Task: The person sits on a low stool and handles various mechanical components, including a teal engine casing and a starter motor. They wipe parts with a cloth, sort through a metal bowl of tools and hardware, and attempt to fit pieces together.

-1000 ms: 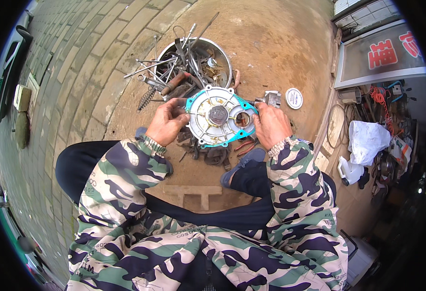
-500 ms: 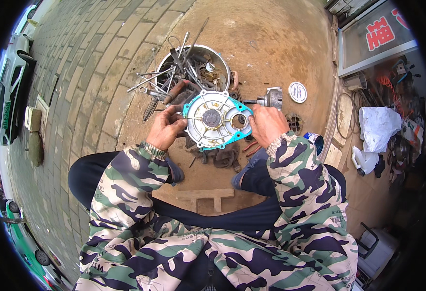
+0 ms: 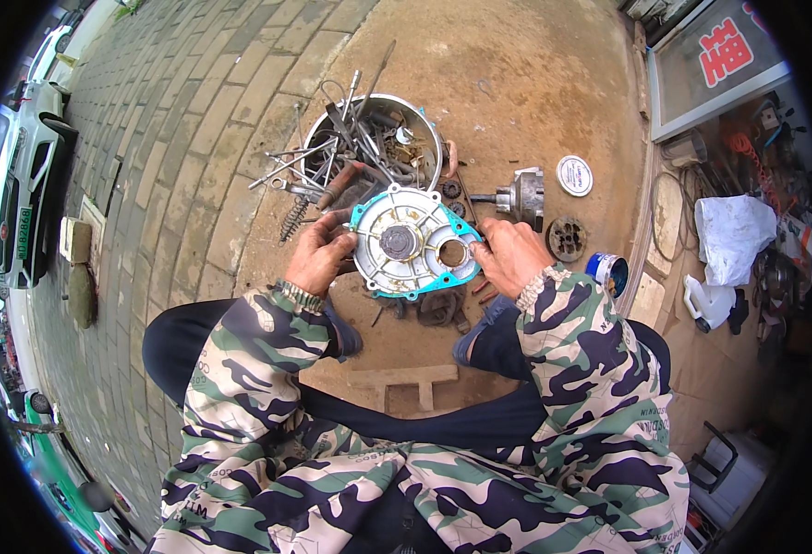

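Note:
Between my two hands is a round silver metal gearbox cover (image 3: 383, 270) with radial ribs, a dark centre hub, a round hole toward its right side and turquoise paint or sealant along its rim. My left hand (image 3: 317, 255) grips the left edge, thumb on the face. My right hand (image 3: 514, 256) grips the right edge beside the hole. Both hands' far fingers are partly hidden by the cover. Just beyond it stands a metal basin (image 3: 436, 138) heaped with tools and parts. A coil spring (image 3: 295, 218) lies near my left hand.
Right of the basin are a silver motor part with a shaft (image 3: 523, 196), a round white lid (image 3: 574, 175), a gear-like disc (image 3: 567, 238) and a blue-rimmed can (image 3: 607, 273). A small wooden stool (image 3: 404, 377) stands between my legs. Parked cars (image 3: 20, 198) are at far left.
The cover has tilted slightly and sits a little lower in view, still in both hands. The view has shifted, so the gear-like disc and the can show more fully.

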### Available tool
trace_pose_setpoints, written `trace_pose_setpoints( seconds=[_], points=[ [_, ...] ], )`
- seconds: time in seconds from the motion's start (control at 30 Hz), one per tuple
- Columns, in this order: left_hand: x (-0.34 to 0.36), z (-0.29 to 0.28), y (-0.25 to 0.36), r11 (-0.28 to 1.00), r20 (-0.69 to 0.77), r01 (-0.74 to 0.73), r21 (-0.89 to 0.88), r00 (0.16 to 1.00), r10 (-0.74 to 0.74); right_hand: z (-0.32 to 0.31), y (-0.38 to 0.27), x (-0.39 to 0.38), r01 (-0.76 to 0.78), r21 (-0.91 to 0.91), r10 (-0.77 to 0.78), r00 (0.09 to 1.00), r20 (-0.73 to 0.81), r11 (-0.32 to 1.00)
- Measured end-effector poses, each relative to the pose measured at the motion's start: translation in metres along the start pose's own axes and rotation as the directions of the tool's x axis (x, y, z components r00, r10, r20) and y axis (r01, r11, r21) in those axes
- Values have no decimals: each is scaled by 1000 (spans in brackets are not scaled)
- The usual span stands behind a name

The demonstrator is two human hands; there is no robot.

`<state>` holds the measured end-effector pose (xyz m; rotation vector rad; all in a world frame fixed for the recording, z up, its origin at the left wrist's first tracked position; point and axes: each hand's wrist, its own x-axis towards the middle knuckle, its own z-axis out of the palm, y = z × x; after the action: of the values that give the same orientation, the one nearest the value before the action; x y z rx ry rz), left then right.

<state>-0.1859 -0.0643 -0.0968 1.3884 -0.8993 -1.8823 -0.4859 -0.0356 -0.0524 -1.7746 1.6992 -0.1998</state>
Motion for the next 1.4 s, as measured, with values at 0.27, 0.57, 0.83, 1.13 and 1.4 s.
trace_pose_setpoints(
  seconds=[0.27, 0.57, 0.83, 1.13, 1.4],
  points=[
    [15, -18, -18, 884, -12, -368, 288, 922, 388, -5, -2, 2, -25, 142, 18, 999, 49, 990],
    [-24, 46, 22, 725, 160, -407, 556, 908, 387, 17, 17, 14, 124, 183, -116, 992, -56, 975],
    [-24, 53, 7, 734, 111, -436, 521, 887, 448, 10, 24, 0, 95, 202, -94, 995, -17, 975],
    [-26, 55, 0, 765, 1, -451, 461, 862, 508, 12, 58, 26, -313, 619, 105, 931, 349, 720],
    [-24, 52, 4, 776, -43, -405, 485, 874, 483, 184, 105, 10, -19, -329, 131, 937, 325, 944]
  ],
)
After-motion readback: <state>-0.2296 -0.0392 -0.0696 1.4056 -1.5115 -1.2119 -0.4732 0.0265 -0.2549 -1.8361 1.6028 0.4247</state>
